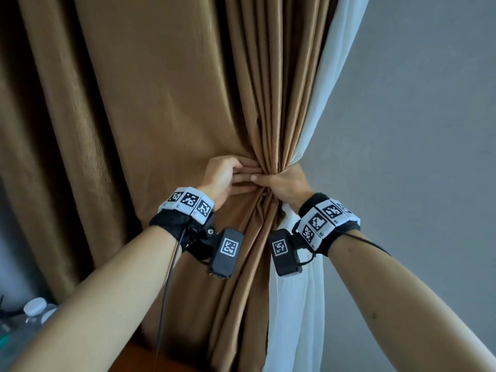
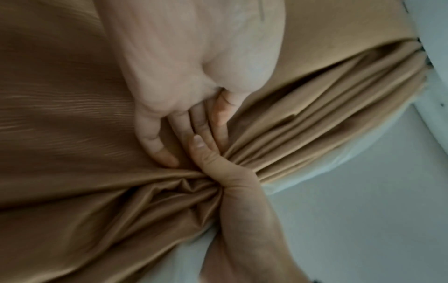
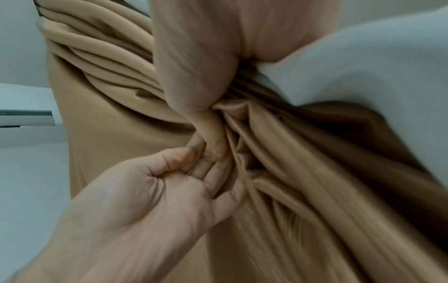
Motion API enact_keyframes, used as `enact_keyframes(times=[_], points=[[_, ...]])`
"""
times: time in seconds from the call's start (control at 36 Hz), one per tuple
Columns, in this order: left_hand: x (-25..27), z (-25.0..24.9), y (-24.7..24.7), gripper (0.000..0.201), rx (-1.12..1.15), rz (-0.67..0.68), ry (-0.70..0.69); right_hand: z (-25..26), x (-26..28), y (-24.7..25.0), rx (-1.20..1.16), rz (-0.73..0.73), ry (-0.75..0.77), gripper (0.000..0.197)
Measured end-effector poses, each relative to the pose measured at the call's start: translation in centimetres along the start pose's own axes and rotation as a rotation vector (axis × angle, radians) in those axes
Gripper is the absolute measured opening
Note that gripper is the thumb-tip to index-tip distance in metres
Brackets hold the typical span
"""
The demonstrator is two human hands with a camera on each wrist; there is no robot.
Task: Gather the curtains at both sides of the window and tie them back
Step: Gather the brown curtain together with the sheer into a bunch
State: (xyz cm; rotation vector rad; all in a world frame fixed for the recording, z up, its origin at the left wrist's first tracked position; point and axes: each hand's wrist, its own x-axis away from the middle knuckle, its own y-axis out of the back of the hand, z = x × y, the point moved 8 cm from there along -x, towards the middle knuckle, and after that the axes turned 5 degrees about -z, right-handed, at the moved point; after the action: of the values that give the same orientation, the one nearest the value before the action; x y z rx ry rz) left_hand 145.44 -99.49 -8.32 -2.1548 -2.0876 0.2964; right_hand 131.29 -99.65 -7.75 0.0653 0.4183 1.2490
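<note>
A brown curtain hangs in front of me, with a white sheer curtain along its right edge. My right hand grips both, bunched into a tight waist, with its thumb lying across the front folds. My left hand lies on the brown fabric just left of the bunch, fingers straight and pressing the pleats toward the right thumb. In the left wrist view the left fingers meet the right thumb on the folds. The right wrist view shows the right hand clamped over the gathers and the left hand below it.
A plain grey wall fills the right side. Plastic bottles with white caps stand at the lower left beside a wooden surface. A black cable hangs from my left wrist. No tie-back band or hook shows.
</note>
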Motion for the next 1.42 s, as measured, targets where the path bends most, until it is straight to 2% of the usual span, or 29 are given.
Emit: enact_keyframes(times=[0.14,0.19,0.25,0.31,0.36,0.39,0.42,0.47,0.53,0.61,0.72,0.78,0.83,0.92,0.97,1.08,1.17,1.25,1.33,1.42], points=[[-0.5,-0.1,3.2,0.035,0.090,-0.149,-0.002,-0.9,-0.4,1.2,-0.046,-0.052,-0.091,0.064],[-0.9,-0.1,5.1,0.032,0.045,-0.227,-0.043,-1.1,-0.5,1.6,-0.042,-0.065,-0.116,0.063],[-1.0,-0.6,7.6,0.022,-0.069,-0.389,-0.143,-1.4,-0.6,1.8,-0.030,-0.062,-0.132,0.061],[-0.4,-1.8,10.6,0.014,-0.284,-0.628,-0.249,-1.2,-0.5,1.9,-0.027,-0.059,-0.127,0.057],[0.2,-2.7,12.9,0.052,-0.460,-0.824,-0.306,-0.9,-0.4,2.0,-0.031,-0.048,-0.105,0.053],[0.3,-3.1,13.6,0.074,-0.479,-0.860,-0.317,-0.8,-0.3,2.0,-0.036,-0.033,-0.094,0.049],[0.0,-3.1,14.1,0.093,-0.461,-0.845,-0.301,-0.7,-0.2,1.9,-0.039,-0.013,-0.086,0.044],[-0.8,-2.6,14.0,0.119,-0.350,-0.722,-0.235,-0.5,0.0,1.5,-0.045,0.035,-0.076,0.038],[-1.5,-2.1,13.1,0.123,-0.217,-0.554,-0.202,-0.3,0.3,1.1,-0.049,0.068,-0.072,0.033],[-1.8,-1.9,11.4,0.106,-0.130,-0.372,-0.182,0.1,0.6,0.6,-0.054,0.087,-0.053,0.032],[-0.9,-2.1,8.6,0.069,-0.153,-0.245,-0.239,0.3,0.6,0.2,-0.049,0.049,-0.046,0.027],[-0.2,-2.3,6.9,0.062,-0.190,-0.199,-0.278,0.3,0.6,0.2,-0.040,0.015,-0.050,0.027],[0.4,-2.5,5.3,0.055,-0.242,-0.167,-0.301,0.4,0.7,0.1,-0.043,-0.009,-0.054,0.029],[0.8,-3.1,4.1,0.044,-0.365,-0.179,-0.356,0.2,0.6,0.1,-0.050,-0.023,-0.041,0.044],[0.7,-3.3,4.0,0.041,-0.461,-0.245,-0.385,0.4,0.8,0.3,-0.048,-0.029,-0.034,0.041],[0.6,-4.0,4.8,0.023,-0.677,-0.446,-0.424,0.5,1.0,0.4,-0.036,0.026,-0.030,0.023],[1.5,-4.5,3.7,0.030,-0.834,-0.486,-0.490,0.7,1.3,-0.1,-0.046,0.078,-0.008,0.024],[2.2,-4.6,1.9,0.023,-0.905,-0.464,-0.533,0.7,1.5,-0.8,-0.046,0.100,-0.010,0.026],[1.9,-3.7,1.2,0.006,-0.853,-0.392,-0.463,0.5,1.4,-0.9,-0.027,0.084,-0.009,0.036],[1.8,-2.4,0.4,0.021,-0.653,-0.212,-0.357,0.1,0.9,-0.9,0.006,0.069,-0.016,0.036]])
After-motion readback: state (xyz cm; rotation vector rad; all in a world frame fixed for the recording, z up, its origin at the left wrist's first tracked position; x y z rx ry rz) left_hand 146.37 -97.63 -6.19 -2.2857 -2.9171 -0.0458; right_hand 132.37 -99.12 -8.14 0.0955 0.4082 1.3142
